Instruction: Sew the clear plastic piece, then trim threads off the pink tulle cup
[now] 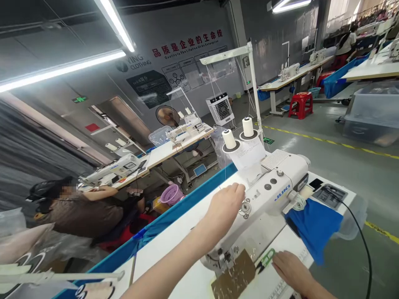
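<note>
A white sewing machine [277, 187] stands on the white table. My left hand [226, 203] is raised at the machine's upper side, beside the round tension dial [245, 207], its fingers pinched together; a thin thread runs down from above toward them, but what they hold is too small to tell. My right hand [288, 265] rests low on the table, its fingers beside green thread snips [267, 258]; the fingertips are partly hidden. A brown plate [235, 276] lies under the needle area. Two white thread cones [229, 139] stand behind the machine.
Blue fabric [318, 226] hangs over the table's right side, near a black cable [363, 236]. A blue cloth trough [187, 203] runs along the far table edge. Another person [84, 214] leans at a sewing table on the left. A thread stand [254, 83] rises behind the cones.
</note>
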The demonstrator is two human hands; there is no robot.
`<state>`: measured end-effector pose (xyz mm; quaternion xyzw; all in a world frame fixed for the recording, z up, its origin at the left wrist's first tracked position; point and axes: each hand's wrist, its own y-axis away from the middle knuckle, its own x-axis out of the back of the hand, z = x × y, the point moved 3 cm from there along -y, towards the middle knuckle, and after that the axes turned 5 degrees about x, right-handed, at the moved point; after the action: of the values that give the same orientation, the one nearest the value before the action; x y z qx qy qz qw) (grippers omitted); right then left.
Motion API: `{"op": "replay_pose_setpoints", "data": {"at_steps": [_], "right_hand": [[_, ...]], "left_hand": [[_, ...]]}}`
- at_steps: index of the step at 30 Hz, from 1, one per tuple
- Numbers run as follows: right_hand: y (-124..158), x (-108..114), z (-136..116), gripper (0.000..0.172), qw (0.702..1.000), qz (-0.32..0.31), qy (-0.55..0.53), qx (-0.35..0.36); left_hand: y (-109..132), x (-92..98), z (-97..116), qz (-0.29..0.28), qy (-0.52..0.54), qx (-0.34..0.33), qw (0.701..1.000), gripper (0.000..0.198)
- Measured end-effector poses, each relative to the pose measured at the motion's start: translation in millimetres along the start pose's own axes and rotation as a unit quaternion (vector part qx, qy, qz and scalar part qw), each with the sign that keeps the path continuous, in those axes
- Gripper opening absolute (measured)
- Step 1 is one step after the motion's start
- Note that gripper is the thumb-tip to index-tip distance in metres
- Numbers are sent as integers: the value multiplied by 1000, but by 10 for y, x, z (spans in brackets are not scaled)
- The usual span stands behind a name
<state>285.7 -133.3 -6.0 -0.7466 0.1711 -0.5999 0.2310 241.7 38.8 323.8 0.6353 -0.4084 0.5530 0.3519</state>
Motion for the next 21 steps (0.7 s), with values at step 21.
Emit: {"op": "replay_pose_setpoints", "data": {"at_steps": [21], "right_hand": [[-125,488,526,33,931,-207,-70,-291]], "left_hand": [[1286,-787,329,-286,575,51,765,25]]}}
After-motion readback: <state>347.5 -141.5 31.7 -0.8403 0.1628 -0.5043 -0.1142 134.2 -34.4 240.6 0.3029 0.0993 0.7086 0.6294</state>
